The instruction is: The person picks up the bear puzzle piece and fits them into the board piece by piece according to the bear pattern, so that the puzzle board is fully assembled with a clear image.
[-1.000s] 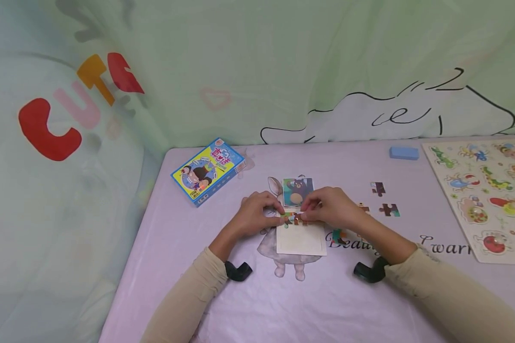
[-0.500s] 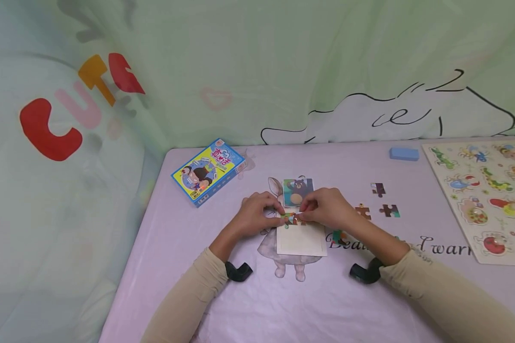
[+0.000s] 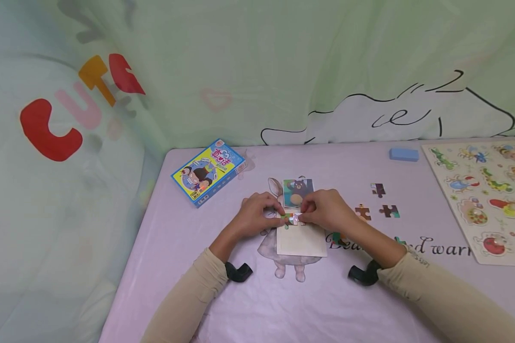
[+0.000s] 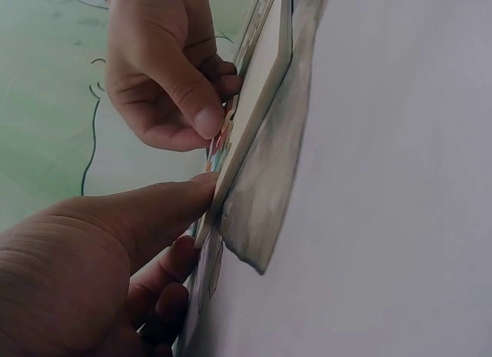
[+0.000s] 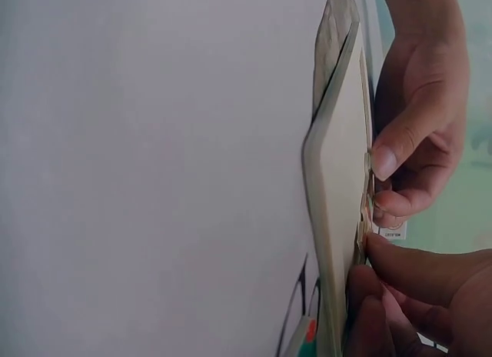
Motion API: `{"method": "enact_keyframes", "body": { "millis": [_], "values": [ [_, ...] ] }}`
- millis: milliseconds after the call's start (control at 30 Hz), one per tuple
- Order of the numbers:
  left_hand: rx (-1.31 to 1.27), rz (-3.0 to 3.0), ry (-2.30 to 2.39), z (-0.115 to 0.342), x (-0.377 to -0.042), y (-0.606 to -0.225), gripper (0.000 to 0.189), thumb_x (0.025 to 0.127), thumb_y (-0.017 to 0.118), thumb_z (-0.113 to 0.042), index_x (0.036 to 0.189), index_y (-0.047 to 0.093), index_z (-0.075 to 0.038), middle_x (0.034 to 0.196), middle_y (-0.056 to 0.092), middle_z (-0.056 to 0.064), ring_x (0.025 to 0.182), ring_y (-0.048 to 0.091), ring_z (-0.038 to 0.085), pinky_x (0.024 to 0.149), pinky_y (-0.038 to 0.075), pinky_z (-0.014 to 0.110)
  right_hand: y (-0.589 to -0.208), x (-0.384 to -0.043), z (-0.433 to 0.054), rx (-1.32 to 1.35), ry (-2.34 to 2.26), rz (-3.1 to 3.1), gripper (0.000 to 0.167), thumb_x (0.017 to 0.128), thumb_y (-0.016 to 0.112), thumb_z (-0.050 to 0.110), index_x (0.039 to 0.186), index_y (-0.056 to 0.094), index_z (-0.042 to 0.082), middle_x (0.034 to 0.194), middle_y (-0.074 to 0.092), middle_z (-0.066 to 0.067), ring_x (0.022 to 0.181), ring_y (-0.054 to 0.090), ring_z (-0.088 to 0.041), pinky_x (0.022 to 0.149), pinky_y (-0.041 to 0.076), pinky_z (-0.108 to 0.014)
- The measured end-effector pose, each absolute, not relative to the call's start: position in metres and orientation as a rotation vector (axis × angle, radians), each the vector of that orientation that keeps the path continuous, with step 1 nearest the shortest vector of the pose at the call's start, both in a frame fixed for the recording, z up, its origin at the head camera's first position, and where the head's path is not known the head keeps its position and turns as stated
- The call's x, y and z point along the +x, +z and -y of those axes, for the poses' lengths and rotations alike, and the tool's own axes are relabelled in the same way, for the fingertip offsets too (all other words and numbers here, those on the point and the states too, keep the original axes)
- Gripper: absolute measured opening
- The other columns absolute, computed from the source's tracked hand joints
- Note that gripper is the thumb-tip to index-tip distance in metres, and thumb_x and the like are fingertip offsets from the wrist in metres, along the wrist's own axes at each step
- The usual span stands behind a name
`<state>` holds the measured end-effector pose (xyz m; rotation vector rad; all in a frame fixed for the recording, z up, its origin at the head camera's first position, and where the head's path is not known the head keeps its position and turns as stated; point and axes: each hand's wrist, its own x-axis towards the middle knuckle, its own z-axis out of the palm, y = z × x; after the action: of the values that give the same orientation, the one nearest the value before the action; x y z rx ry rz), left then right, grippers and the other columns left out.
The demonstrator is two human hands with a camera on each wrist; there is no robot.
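A cream puzzle board (image 3: 301, 242) lies mid-table, its lower part bare. Along its top edge sits a jigsaw piece (image 3: 288, 219) with green and orange print. My left hand (image 3: 256, 215) pinches that piece between thumb and forefinger at the board's upper left corner. Just to the right, my right hand (image 3: 329, 209) pinches a second puzzle piece (image 3: 298, 220), pressed close against the first. In the left wrist view, both thumbs come down at the board's face, near the colourful pieces (image 4: 217, 151). A bear picture card (image 3: 297, 191) lies directly behind the board.
Several loose puzzle pieces (image 3: 389, 211) lie right of the board, some partly behind my right forearm. A yellow-blue card box (image 3: 208, 171) stands back left. A blue block (image 3: 404, 154) and an insect puzzle board (image 3: 482, 190) lie to the right. Curtains hang behind the table.
My right hand has shifted and tilted slightly at the board, bringing its piece closer to the left one. The right forearm has moved a little left, uncovering loose pieces. My left hand stays put.
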<state>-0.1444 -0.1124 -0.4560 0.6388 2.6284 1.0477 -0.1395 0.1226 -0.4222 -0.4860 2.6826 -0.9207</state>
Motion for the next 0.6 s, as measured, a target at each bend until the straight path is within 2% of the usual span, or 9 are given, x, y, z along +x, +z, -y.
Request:
{"method": "enact_keyframes", "body": {
  "millis": [367, 600],
  "values": [
    [0.645, -2.635, 1.038, 0.1128, -0.1454, -0.4571, 0.015, 0.086, 0.082, -0.034, 0.097, 0.076, -0.026, 0.113, 0.066, -0.006, 0.105, 0.053, 0.016, 0.09, 0.031, 0.04, -0.4242, -0.1385, -0.1212, -0.486, -0.918, -2.712, 0.016, 0.083, 0.084, 0.018, 0.078, 0.071, 0.01, 0.064, 0.065, 0.002, 0.059, 0.054, -0.012, 0.053, 0.042, -0.026],
    [0.649, -2.635, 1.036, 0.1127, -0.1455, -0.4575, 0.016, 0.086, 0.082, -0.035, 0.098, 0.076, -0.026, 0.114, 0.066, -0.007, 0.105, 0.053, 0.015, 0.091, 0.031, 0.04, -0.4176, -0.1374, -0.126, -0.478, -0.901, -2.715, 0.014, 0.085, 0.083, 0.02, 0.081, 0.073, 0.011, 0.067, 0.066, 0.003, 0.062, 0.056, -0.012, 0.055, 0.044, -0.027]
  ]
}}
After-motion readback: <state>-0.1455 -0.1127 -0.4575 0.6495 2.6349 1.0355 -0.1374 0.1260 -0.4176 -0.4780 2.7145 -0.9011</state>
